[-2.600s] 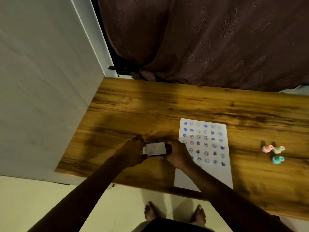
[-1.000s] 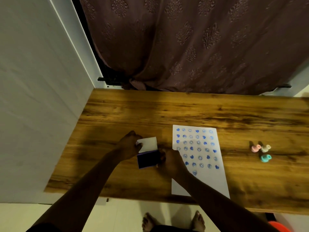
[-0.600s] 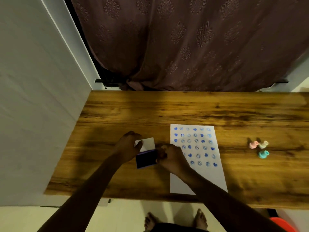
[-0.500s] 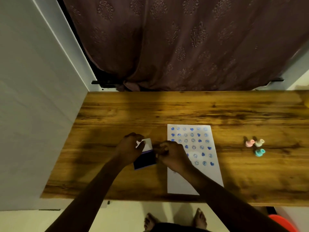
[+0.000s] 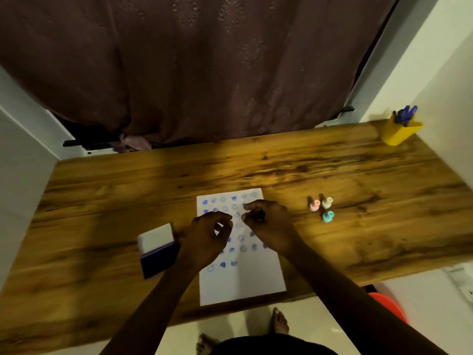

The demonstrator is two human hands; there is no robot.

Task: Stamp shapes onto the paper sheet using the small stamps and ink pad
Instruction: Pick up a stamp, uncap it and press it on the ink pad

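The white paper sheet (image 5: 243, 280) lies on the wooden table (image 5: 102, 201), its upper part covered with rows of blue stamped hearts and faces. Both hands hover over those rows. My right hand (image 5: 271, 224) pinches a small dark thing, seemingly a stamp, between thumb and fingertips. My left hand (image 5: 207, 237) is loosely curled with nothing visible in it. To the left of the sheet sits the open ink pad (image 5: 160, 261), dark blue, its white lid (image 5: 156, 237) folded back. Three small stamps stand right of the sheet: pink (image 5: 314, 205), cream (image 5: 327, 202) and teal (image 5: 328, 216).
A yellow cup (image 5: 398, 133) of blue pens stands at the table's far right corner. A dark curtain (image 5: 204, 73) hangs behind the table and white walls close in on both sides. A red object (image 5: 390, 307) sits on the floor at the right.
Both hands have left the ink pad and moved right, over the stamped rows of the sheet. The pad stays open on the table. The camera view has swung to the right.
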